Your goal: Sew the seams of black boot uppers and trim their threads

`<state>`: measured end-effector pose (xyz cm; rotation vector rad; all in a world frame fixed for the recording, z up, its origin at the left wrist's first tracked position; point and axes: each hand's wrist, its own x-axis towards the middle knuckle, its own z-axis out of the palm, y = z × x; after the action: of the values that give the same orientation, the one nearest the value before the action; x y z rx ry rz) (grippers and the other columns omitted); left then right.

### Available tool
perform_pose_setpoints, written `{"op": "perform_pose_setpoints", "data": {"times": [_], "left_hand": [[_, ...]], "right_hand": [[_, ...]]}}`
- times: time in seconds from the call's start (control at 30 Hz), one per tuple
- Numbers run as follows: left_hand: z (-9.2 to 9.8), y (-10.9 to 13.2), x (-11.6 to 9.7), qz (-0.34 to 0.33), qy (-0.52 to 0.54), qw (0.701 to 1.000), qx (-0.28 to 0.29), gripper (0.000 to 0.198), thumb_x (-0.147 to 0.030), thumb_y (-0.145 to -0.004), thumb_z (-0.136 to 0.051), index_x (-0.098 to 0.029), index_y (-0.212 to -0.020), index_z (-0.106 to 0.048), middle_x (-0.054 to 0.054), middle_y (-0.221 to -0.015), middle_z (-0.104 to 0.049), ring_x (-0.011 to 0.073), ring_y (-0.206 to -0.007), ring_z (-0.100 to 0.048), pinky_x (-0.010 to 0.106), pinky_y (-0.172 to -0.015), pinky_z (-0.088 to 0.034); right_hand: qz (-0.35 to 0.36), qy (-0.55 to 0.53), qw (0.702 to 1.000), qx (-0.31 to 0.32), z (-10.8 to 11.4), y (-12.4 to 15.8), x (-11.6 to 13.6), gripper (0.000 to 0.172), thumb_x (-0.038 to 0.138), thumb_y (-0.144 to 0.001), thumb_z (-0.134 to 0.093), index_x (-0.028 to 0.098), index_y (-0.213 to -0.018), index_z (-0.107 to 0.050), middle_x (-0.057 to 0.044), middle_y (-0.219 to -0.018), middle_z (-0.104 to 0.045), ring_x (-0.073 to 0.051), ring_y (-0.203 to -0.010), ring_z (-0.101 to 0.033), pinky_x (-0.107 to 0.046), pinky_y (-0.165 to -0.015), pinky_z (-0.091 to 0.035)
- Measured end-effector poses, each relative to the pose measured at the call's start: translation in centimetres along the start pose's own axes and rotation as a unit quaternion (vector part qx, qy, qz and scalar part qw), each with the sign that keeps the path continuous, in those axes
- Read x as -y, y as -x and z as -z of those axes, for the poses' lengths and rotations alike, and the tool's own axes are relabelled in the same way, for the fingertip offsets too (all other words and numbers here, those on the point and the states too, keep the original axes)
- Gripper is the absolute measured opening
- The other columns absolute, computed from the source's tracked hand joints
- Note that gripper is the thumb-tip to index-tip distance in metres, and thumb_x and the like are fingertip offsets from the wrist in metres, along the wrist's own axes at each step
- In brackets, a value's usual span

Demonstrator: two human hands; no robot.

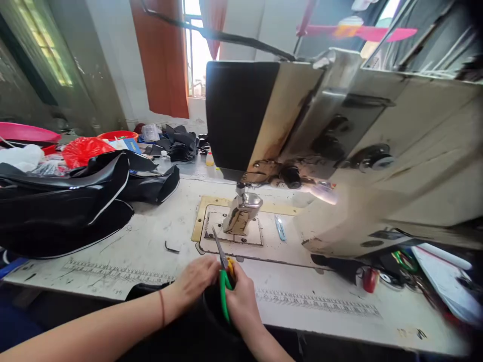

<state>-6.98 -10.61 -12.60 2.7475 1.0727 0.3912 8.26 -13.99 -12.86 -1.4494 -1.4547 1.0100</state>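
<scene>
My right hand (241,296) is closed around a pair of scissors (224,286) with green and yellow handles. Their blades point up and away, toward the post of the sewing machine (241,213), and look nearly closed. Close against the scissors, my left hand (198,276) has its fingers curled on a black piece of material (217,304) at the table's front edge. Much of that piece lies below the edge and in shadow, and the left fingertips are partly hidden. A small black scrap (172,247) rests on the table ahead of my left hand.
Black pieces with white edging (75,211) are heaped on the left. Light-blue thread snips (279,229) lie right of the machine post. The machine head (264,120) overhangs the table. A red spool (370,279) and loose tools sit at right. Printed rulers (317,301) run along the front edge.
</scene>
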Motion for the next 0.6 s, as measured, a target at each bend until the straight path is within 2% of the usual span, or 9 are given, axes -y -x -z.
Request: {"op": "perform_pose_setpoints", "data": {"times": [0.1,0.2,0.27,0.3,0.37,0.43,0.5,0.6], "left_hand": [[-0.8,-0.8,-0.6,-0.030,0.001,1.000,-0.004,0.011,-0.026,-0.098,-0.048,-0.018,-0.098,-0.055,0.003,-0.087,-0.063,0.0167,-0.075,-0.061,0.026,-0.067,-0.051],[-0.7,-0.2,-1.3,-0.058,0.002,0.998,-0.012,0.031,-0.046,-0.095,-0.052,-0.016,-0.102,-0.056,0.005,-0.091,-0.062,0.0181,-0.074,-0.061,0.027,-0.063,-0.051],[-0.4,0.2,-1.5,-0.060,0.007,0.998,-0.002,0.038,-0.052,-0.090,-0.058,-0.016,-0.102,-0.057,0.006,-0.092,-0.061,0.0199,-0.075,-0.061,0.029,-0.063,-0.051],[-0.3,0.4,-1.5,-0.053,0.013,0.998,0.006,0.036,-0.050,-0.089,-0.060,-0.017,-0.102,-0.058,0.005,-0.092,-0.061,0.0204,-0.076,-0.061,0.029,-0.063,-0.051],[0.0,0.3,-1.3,-0.038,0.033,0.998,0.027,0.025,-0.041,-0.091,-0.062,-0.018,-0.101,-0.060,0.005,-0.093,-0.060,0.0201,-0.077,-0.061,0.029,-0.064,-0.051],[0.0,0.1,-1.1,-0.039,0.063,0.996,0.042,0.015,-0.032,-0.094,-0.057,-0.019,-0.101,-0.062,0.004,-0.093,-0.060,0.0189,-0.078,-0.060,0.028,-0.065,-0.050],[0.0,-0.1,-0.9,-0.047,0.089,0.994,0.048,0.013,-0.025,-0.096,-0.052,-0.019,-0.099,-0.063,0.004,-0.090,-0.061,0.0181,-0.078,-0.059,0.027,-0.066,-0.049],[-0.4,-0.2,-0.7,-0.052,0.097,0.993,0.034,0.017,-0.020,-0.097,-0.046,-0.018,-0.094,-0.063,0.004,-0.087,-0.062,0.0177,-0.077,-0.059,0.027,-0.067,-0.047]], "right_hand": [[0.011,0.020,0.999,0.043,2.5,0.6,-0.6,0.018,0.035,-0.082,-0.055,0.020,-0.090,-0.056,-0.005,-0.079,-0.067,-0.022,-0.073,-0.064,-0.030,-0.067,-0.050],[0.055,0.140,0.986,0.065,7.3,0.8,-1.7,0.023,0.041,-0.089,-0.051,0.020,-0.089,-0.057,-0.007,-0.082,-0.065,-0.022,-0.072,-0.063,-0.031,-0.066,-0.050],[0.118,0.262,0.954,0.083,10.9,0.9,-2.3,0.015,0.034,-0.088,-0.053,0.020,-0.091,-0.057,-0.008,-0.091,-0.063,-0.023,-0.079,-0.062,-0.032,-0.070,-0.050],[0.140,0.320,0.933,0.084,12.5,1.0,-2.6,0.019,0.031,-0.086,-0.055,0.019,-0.101,-0.057,-0.011,-0.101,-0.062,-0.025,-0.088,-0.062,-0.034,-0.074,-0.051],[0.178,0.413,0.887,0.106,14.9,1.2,-3.0,0.026,0.026,-0.082,-0.057,0.018,-0.106,-0.055,-0.013,-0.106,-0.059,-0.027,-0.092,-0.059,-0.037,-0.076,-0.051],[0.202,0.476,0.844,0.140,16.3,1.3,-3.2,0.020,0.022,-0.081,-0.055,0.018,-0.100,-0.056,-0.012,-0.100,-0.058,-0.026,-0.088,-0.057,-0.038,-0.075,-0.049],[0.219,0.517,0.811,0.166,16.7,1.1,-3.2,0.010,0.019,-0.080,-0.054,0.018,-0.090,-0.056,-0.010,-0.091,-0.058,-0.025,-0.082,-0.055,-0.037,-0.072,-0.046],[0.248,0.547,0.782,0.165,16.3,0.4,-3.0,0.006,0.016,-0.076,-0.055,0.019,-0.082,-0.054,-0.007,-0.083,-0.057,-0.023,-0.075,-0.053,-0.033,-0.066,-0.042]]}}
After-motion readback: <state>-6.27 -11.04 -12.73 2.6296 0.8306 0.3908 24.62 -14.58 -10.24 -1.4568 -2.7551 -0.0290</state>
